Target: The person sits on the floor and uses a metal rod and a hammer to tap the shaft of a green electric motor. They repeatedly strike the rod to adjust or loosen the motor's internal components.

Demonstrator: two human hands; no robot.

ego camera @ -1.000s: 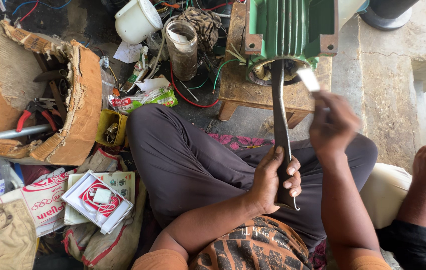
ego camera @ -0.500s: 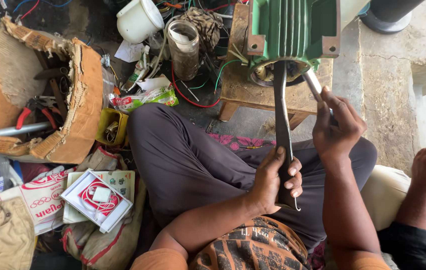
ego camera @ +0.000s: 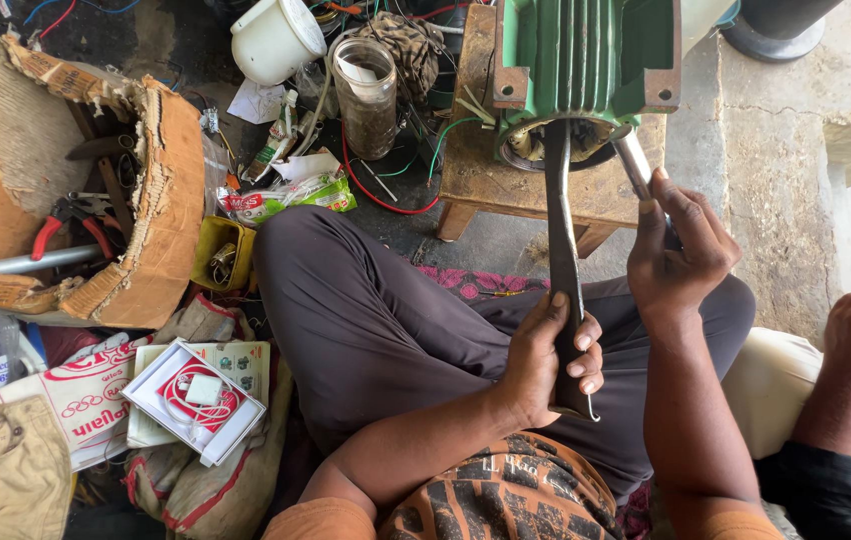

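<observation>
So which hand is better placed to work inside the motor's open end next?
Probably the right hand: its silver tool is at the green motor opening. The left hand grips the long dark bar far down, near the lap.

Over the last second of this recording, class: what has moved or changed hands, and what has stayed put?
The right hand has carried its metal rod forward and down, so the tip now reaches the green motor housing opening. The left hand still grips the dark flat bar set into the housing. Nothing was released.

Orange short sleeves, brown-and-black patterned shirt, dark grey trousers, bare forearms.
</observation>
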